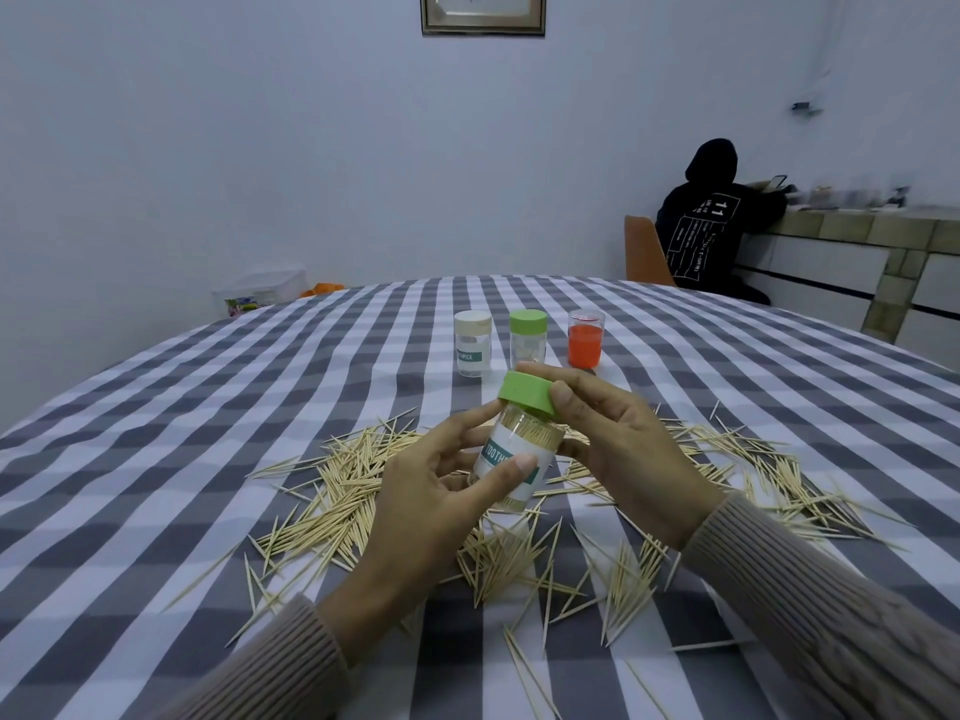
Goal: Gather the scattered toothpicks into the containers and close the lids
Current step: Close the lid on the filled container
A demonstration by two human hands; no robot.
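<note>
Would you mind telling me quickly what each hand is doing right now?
Left hand: holding the toothpick jar by its body.
Right hand: fingers gripping the jar's green lid.

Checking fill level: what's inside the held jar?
The jar shows packed toothpick tips through the clear band under the green lid. Lower down, the label and left thumb hide the contents.

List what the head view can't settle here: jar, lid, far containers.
- Held jar: label partly hidden by the left hand; fill level unclear.
- Green lid: seated or loose, cannot tell; right hand covers its rim.
- Far green-lidded jar: base hidden behind the right hand's fingers.
- White-lidded jar: contents too small to tell.
</note>
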